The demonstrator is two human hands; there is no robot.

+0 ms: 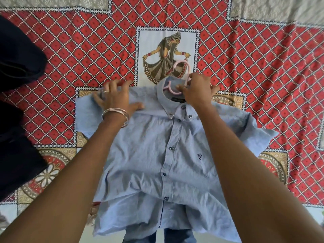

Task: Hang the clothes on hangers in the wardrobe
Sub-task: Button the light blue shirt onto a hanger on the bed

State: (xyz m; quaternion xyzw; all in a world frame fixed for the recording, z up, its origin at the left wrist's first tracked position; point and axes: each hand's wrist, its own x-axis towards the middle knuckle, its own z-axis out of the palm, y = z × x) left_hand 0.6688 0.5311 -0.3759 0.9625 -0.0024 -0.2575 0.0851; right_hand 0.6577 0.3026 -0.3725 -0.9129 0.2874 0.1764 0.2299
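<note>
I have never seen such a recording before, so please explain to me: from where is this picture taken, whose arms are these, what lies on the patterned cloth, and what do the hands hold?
There is one picture only, from a camera worn on a person's head, looking down at their own two arms. No machine is involved. A light blue shirt lies buttoned and spread flat on a red patterned bedsheet. A pink hanger sits inside its collar, hook pointing away. The right hand pinches the hanger at the collar. The left hand, fingers spread, presses flat on the shirt's shoulder. Dark clothes lie at the left edge.
</note>
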